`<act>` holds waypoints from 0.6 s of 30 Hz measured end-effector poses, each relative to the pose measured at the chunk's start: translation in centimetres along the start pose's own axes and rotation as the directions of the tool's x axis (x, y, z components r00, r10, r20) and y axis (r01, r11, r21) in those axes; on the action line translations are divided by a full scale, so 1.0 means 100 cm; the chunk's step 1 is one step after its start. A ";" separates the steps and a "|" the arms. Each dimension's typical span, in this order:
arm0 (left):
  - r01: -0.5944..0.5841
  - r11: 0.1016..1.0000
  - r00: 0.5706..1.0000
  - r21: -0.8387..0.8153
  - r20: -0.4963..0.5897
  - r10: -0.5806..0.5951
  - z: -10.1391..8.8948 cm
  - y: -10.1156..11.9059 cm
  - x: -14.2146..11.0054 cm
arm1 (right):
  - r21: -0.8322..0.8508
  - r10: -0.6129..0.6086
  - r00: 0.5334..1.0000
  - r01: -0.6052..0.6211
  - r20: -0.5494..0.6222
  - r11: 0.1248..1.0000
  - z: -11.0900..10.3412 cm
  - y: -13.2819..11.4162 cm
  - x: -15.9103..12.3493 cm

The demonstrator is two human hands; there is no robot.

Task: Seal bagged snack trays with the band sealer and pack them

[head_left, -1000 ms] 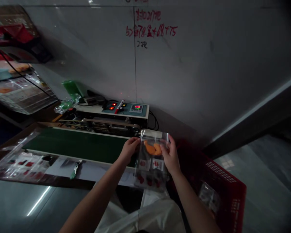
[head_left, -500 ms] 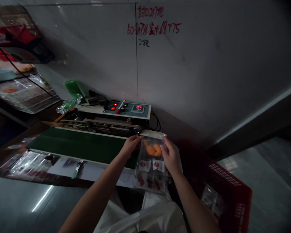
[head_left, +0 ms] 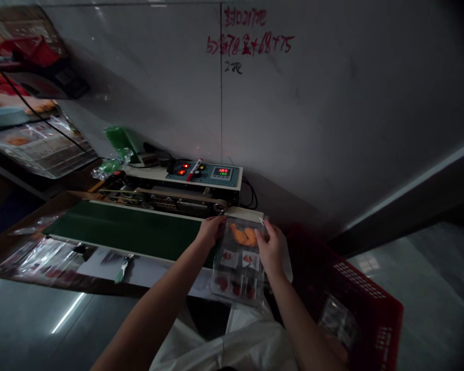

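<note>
From the head view, we see our left hand [head_left: 209, 232] pinching the upper left edge of a clear pack [head_left: 237, 270], its fingertips partly hidden. Our right hand [head_left: 271, 247] grips the upper right side, thumb over the front face near an orange piece [head_left: 243, 235] and fingers curled towards the back. The pack is at the right end of the green belt [head_left: 131, 226], overlapping its near right corner, its top just by a pale plate [head_left: 243, 212] at the machine's right end. We cannot tell whether it touches either.

We judge the pack light, with slick, flexible film and a somewhat stiffer body; the small white packets [head_left: 250, 259] and dark red pieces [head_left: 235, 289] inside could shift if it tips. The film corners and side edges look the best places to hold, as pressing on the middle might dent it.

Room to move seems widest leftwards along the belt, and towards us over its near edge, above our lap. Beyond its far edge, the rollers [head_left: 218, 207] stand close to our left fingers. On the right, a red crate [head_left: 386, 309] sits lower, its near part behind our forearm, and the wall [head_left: 332, 129] bounds the far side.
</note>
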State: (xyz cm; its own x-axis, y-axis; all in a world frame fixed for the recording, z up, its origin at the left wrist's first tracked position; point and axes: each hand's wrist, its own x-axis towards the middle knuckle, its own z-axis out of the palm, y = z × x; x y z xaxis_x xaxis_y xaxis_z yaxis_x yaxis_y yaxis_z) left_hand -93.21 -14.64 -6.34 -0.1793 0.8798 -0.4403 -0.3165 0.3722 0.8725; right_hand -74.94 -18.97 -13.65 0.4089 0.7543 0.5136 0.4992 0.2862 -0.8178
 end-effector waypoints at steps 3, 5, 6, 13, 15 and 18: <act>-0.039 0.999 0.999 -0.006 -0.030 0.039 -0.005 0.002 0.002 | 0.002 0.011 1.000 -0.011 -0.019 1.000 0.013 -0.006 -0.001; -0.062 0.998 0.997 -0.005 -0.051 0.061 -0.009 0.005 0.003 | -0.001 0.012 0.999 -0.012 -0.032 1.000 0.022 -0.010 -0.003; -0.071 0.997 0.996 -0.003 -0.062 0.071 -0.012 0.007 0.003 | -0.004 0.012 0.999 -0.012 -0.041 1.000 0.027 -0.012 -0.003; -0.133 0.991 0.980 0.017 -0.144 0.134 -0.031 0.016 0.007 | 0.081 0.047 0.999 -0.046 -0.011 0.996 0.049 -0.026 -0.010; -0.149 0.988 0.974 0.027 -0.166 0.151 -0.037 0.018 0.009 | 0.089 0.063 0.998 -0.062 -0.008 0.994 0.054 -0.033 -0.011; -0.178 0.983 0.964 0.050 -0.190 0.184 -0.046 0.026 0.010 | 0.092 0.090 0.996 -0.087 -0.029 0.992 0.068 -0.048 -0.013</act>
State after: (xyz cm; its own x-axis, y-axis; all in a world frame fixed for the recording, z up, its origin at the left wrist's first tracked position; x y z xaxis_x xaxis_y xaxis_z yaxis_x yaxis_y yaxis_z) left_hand -98.44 -14.18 -5.47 -0.4079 0.8609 -0.3040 -0.2327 0.2240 0.9464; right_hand -83.04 -17.35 -12.14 0.4741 0.7596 0.4452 0.3897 0.2724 -0.8797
